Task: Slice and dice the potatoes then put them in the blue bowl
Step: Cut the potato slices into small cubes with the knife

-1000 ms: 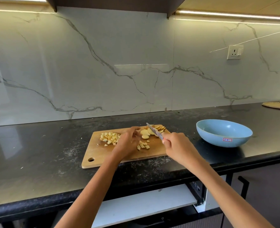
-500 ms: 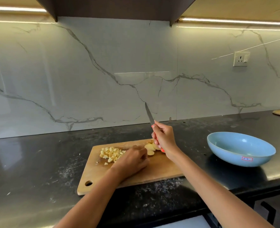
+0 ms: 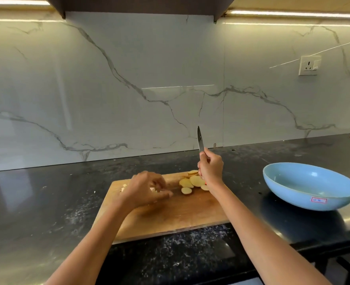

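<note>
Currently right hand (image 3: 210,169) gripped knife (image 3: 200,139) blade-up; left hand (image 3: 144,189) fingers loosely curled over diced potato (image 3: 124,187), slices (image 3: 192,181) beside on board (image 3: 170,214).

Potato slices and dice on the board, blue bowl off to the side

Pale round potato slices (image 3: 191,182) lie flat and overlapping just left of the right hand (image 3: 211,168), one small slice lying a little apart, nearer the left hand (image 3: 144,190). Only a few small potato dice (image 3: 124,187) show, mostly hidden behind the left hand. The blue bowl (image 3: 310,187) stands upright, shallow and wide, with a small label on its wall, well to the right of the right hand.
</note>
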`<state>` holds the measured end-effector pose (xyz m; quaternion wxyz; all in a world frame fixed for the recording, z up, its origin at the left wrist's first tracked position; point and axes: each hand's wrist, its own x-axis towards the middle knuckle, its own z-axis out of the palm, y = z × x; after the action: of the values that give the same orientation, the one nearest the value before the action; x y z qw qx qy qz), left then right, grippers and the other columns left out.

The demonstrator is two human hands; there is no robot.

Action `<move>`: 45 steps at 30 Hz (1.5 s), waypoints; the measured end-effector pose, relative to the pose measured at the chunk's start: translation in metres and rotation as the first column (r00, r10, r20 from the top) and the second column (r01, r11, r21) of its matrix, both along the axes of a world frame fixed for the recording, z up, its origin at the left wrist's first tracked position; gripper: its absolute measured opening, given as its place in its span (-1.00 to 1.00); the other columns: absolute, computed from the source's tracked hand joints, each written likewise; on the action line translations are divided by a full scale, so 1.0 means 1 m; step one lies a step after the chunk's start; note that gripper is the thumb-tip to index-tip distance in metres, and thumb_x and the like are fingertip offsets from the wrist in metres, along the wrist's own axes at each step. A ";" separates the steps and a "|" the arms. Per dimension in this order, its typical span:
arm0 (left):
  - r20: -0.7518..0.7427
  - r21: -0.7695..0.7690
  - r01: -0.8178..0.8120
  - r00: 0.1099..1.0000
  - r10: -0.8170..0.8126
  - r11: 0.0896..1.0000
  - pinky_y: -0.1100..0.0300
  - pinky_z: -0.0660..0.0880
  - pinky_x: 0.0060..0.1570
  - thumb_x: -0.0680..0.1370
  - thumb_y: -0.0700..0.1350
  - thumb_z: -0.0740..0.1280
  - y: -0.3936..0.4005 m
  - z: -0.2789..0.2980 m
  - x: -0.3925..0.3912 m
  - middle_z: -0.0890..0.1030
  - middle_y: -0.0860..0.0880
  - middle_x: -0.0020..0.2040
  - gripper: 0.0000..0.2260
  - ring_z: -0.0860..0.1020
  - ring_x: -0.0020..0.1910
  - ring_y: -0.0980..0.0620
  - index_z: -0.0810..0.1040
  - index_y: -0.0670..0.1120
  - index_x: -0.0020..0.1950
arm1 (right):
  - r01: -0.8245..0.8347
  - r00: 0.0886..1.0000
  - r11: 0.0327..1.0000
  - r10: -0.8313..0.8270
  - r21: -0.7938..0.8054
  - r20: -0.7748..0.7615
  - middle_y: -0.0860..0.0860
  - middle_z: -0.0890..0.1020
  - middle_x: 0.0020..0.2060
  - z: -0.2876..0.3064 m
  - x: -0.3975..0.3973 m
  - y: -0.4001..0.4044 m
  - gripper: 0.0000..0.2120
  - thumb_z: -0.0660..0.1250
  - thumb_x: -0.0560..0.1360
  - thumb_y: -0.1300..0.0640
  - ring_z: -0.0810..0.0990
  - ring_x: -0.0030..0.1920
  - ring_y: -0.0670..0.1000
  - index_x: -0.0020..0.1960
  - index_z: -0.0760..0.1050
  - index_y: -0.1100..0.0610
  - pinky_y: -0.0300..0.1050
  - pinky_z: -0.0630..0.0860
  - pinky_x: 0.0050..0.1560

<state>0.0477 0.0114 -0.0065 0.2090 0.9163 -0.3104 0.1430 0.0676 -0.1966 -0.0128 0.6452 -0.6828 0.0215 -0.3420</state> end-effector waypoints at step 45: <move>-0.174 -0.200 0.019 0.983 -0.055 0.980 0.47 0.44 -0.14 0.46 -0.12 0.42 -0.038 -0.013 -0.038 0.58 0.02 0.02 -0.54 0.52 -0.06 0.16 0.41 -0.09 0.33 | -0.183 0.935 0.578 -0.147 -0.795 -0.322 -0.03 0.36 -0.49 0.001 -0.140 0.017 -0.67 0.13 0.58 0.21 0.30 -0.49 -0.09 -0.35 0.39 0.14 -0.28 0.17 -0.48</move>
<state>0.0093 -0.0271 -0.0199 0.3287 0.8941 -0.2916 0.0866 -0.0720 -0.1796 -0.0122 0.2475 -0.9519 -0.0297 -0.1783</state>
